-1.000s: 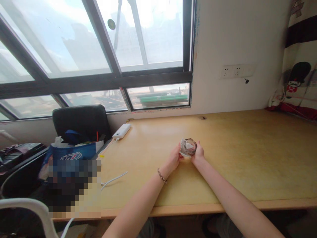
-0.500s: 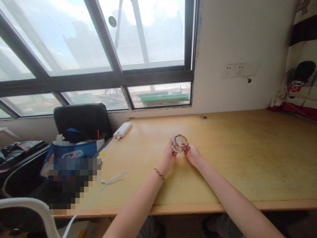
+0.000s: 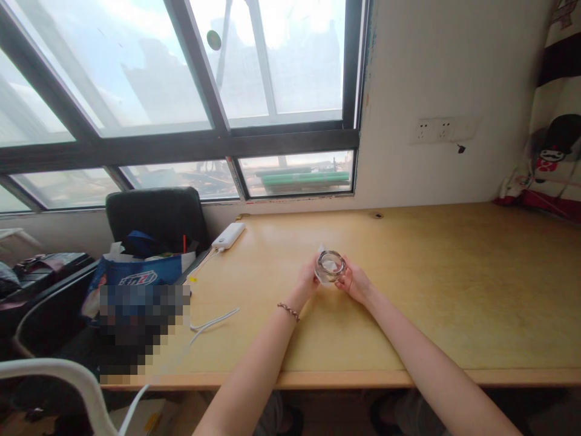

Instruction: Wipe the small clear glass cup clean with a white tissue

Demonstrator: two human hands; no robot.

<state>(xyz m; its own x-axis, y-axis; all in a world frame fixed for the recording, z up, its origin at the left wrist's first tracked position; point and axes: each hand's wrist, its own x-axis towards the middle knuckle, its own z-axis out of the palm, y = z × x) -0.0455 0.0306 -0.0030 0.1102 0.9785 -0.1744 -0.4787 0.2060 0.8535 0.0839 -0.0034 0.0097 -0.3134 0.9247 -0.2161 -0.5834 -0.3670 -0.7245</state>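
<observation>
Glass cup (image 3: 331, 277) sits between left hand (image 3: 311, 277) and right hand (image 3: 356, 281) over the wooden surface (image 3: 458, 290), each grip holding one side — if either loosens, smooth-looking walls could slip and drop. Whether the whitish patch (image 3: 330, 265) lies inside is unclear; at left, a blue bag (image 3: 157, 267) holds white items (image 3: 117, 249).
</observation>
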